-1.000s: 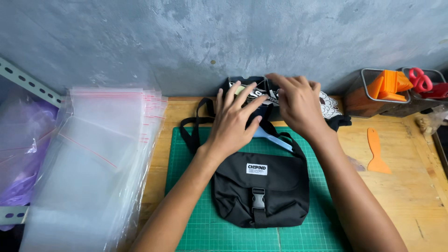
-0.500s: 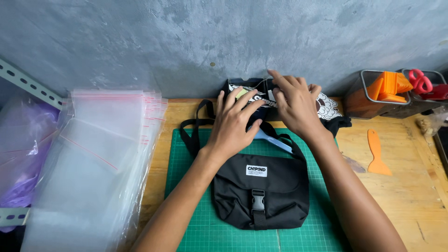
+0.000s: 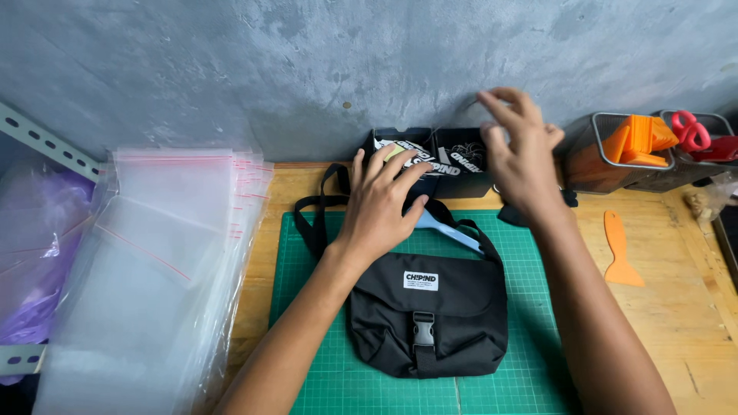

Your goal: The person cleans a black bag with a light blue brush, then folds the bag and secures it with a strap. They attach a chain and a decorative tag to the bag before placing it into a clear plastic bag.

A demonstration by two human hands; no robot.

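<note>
1. A stack of clear zip bags (image 3: 165, 253) lies at the left, untouched
2. The left hand (image 3: 380, 204) rests flat, fingers spread, on the black box of tags (image 3: 430, 161) at the wall – pressing it, gripping nothing
3. The black sling bag (image 3: 427, 311) sits buckled on the green cutting mat (image 3: 323, 369), strap looped behind
4. The right hand (image 3: 523, 154) hovers above the box, fingers pinched – whether it holds a tag string I cannot tell; the step looks like picking a tag, which calls for a fine pinch
5. An orange scraper (image 3: 619, 250) lies apart at the right
</note>
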